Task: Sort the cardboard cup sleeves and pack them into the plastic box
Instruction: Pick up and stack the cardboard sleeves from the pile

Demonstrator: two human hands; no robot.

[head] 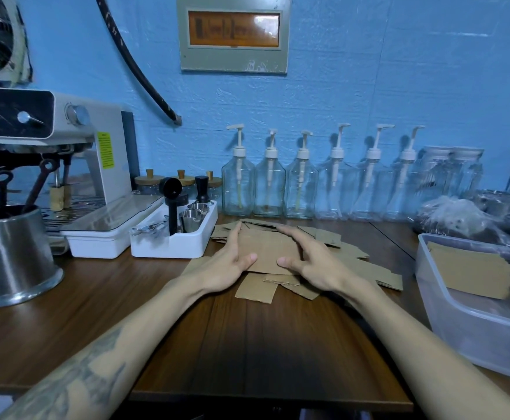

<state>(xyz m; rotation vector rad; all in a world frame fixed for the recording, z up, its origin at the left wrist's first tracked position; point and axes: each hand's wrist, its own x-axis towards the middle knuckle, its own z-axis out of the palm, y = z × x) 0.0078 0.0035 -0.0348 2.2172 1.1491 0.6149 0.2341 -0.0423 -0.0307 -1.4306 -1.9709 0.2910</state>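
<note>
A loose pile of flat brown cardboard cup sleeves (270, 253) lies on the wooden counter in the middle of the view. My left hand (231, 260) rests flat against the pile's left side with straight fingers. My right hand (308, 259) lies on the right side, fingers spread over the top sleeve and thumb at its near edge. A translucent plastic box (459, 325) stands at the right edge of the counter. A stack of sleeves (471, 272) lies inside it.
A white organiser tray (184, 244) with a black tamper and steel cups stands just left of the pile. An espresso machine (50, 140) and a steel pot (11, 259) are at the left. Pump bottles (302, 183) line the blue wall. Plastic bags (459, 216) sit behind the box.
</note>
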